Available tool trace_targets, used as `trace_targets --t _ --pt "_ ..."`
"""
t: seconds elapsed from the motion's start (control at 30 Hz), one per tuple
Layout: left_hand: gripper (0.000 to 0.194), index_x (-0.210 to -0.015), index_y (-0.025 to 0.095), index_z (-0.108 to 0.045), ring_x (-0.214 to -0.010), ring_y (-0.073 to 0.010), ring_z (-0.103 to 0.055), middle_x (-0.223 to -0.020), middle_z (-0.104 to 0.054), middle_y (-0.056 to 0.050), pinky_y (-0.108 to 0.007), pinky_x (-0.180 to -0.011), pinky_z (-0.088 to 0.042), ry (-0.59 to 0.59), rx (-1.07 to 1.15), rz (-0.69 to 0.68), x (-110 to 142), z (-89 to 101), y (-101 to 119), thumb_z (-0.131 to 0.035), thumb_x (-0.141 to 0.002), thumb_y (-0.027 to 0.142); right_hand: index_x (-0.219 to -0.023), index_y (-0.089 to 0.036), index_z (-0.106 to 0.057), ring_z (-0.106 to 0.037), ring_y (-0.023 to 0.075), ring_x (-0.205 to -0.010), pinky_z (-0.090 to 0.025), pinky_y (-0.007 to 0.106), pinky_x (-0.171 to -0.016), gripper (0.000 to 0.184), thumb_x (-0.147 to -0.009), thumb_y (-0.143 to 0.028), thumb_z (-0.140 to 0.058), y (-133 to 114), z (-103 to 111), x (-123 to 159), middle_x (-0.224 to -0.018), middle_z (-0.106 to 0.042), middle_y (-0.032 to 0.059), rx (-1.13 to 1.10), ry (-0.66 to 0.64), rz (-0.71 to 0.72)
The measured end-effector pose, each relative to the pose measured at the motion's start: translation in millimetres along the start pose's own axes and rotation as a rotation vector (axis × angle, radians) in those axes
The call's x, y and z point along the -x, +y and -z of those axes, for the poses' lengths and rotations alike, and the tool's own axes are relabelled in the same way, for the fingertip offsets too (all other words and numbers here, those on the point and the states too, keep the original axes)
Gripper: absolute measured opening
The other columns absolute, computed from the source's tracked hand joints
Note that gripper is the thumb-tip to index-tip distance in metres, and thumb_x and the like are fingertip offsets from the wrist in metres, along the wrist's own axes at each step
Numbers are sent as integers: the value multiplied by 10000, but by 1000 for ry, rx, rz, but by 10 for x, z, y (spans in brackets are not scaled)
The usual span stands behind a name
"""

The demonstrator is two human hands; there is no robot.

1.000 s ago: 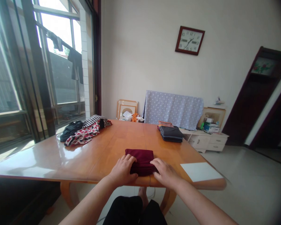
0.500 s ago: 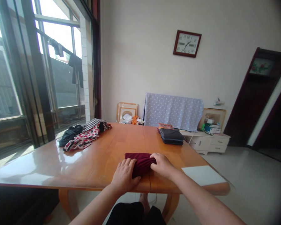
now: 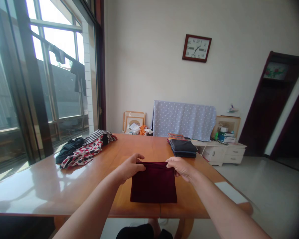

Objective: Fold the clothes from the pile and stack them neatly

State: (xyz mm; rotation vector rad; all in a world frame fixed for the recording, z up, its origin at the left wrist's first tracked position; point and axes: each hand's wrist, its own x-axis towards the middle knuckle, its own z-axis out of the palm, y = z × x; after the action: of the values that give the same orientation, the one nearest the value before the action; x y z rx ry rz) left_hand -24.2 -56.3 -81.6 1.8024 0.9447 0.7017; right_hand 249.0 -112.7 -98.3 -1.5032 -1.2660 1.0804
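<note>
Two top corners of a dark red, folded cloth (image 3: 153, 186) are pinched by the left hand (image 3: 130, 168) and the right hand (image 3: 181, 168), each grip narrow. The cloth is held by the near edge of the shiny orange-brown wooden surface (image 3: 132, 147). Folding seems under way; next, both corners probably need to be kept even.
</note>
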Motion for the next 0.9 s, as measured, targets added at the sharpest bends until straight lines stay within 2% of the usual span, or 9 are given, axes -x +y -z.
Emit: trace_targets --t 0.1,0.17,0.27,0.33,0.43,0.53,0.6,0.7,0.9 --pt "502 -1120 210 -562 -713 -144 -594 -895 -636 -6 -222 -577 -421 17 86 181 -209 -74 -150 -716 -667 363 -711 -194 -538 -389 80 -424 -226 191 -398 100 -696 -266 -606 223 -42 -168 -530 -480 -60 -72 46 -102" --pt "504 -1076 209 -579 -668 -136 -566 -817 -619 5 -216 -550 -390 51 133 260 -300 -142 -292 -696 -700 523 -708 -201 -510 -392 84 -416 -241 189 -397 144 -741 -314 -593 391 -100 -249 -517 -463 -62 -86 81 -123" --pt "645 -1027 203 -596 -678 -140 -560 -817 -623 -4 -229 -577 -397 81 237 295 -356 -202 -485 -559 -722 770 -758 -199 -529 -428 96 -430 -260 190 -399 267 -831 -456 -533 611 -151 -314 -545 -493 -46 -111 116 -150" --pt "702 -1009 190 -598 -708 -150 -577 -874 -645 -29 -245 -603 -416 84 321 292 -354 -201 -580 -498 -725 824 -797 -189 -559 -472 107 -460 -279 194 -410 354 -859 -531 -494 714 -137 -333 -599 -550 -17 -105 151 -148" --pt "634 -1002 178 -592 -794 -176 -623 -981 -666 -73 -267 -657 -454 72 432 232 -334 -156 -675 -515 -765 761 -829 -179 -603 -521 122 -524 -326 210 -450 356 -846 -523 -516 787 -65 -352 -704 -628 21 -7 282 -47" --pt "457 -985 195 -588 -874 -189 -641 -1030 -669 -68 -264 -685 -463 110 427 173 -321 -97 -739 -624 -763 594 -858 -185 -649 -599 162 -697 -447 251 -615 266 -811 -427 -549 784 -3 -369 -803 -674 34 121 382 171" --pt "350 -970 206 -592 -865 -175 -630 -987 -666 -38 -256 -693 -455 128 380 124 -316 -64 -765 -663 -746 466 -871 -194 -671 -621 188 -821 -471 283 -752 225 -791 -365 -549 766 6 -374 -865 -691 36 207 360 291" --pt "254 -964 206 -612 -831 -154 -597 -909 -646 -7 -264 -744 -448 102 293 -5 -310 -38 -764 -638 -744 331 -857 -205 -684 -617 199 -884 -463 303 -826 195 -762 -298 -542 751 -26 -371 -919 -691 36 348 251 358" --pt "217 -887 194 -656 -956 -200 -570 -1045 -616 -45 -292 -857 -439 94 -90 -139 -334 -71 -735 -682 -709 316 -804 -208 -660 -610 194 -914 -449 294 -857 115 -736 -237 -572 768 -107 -349 -952 -670 43 492 100 422"
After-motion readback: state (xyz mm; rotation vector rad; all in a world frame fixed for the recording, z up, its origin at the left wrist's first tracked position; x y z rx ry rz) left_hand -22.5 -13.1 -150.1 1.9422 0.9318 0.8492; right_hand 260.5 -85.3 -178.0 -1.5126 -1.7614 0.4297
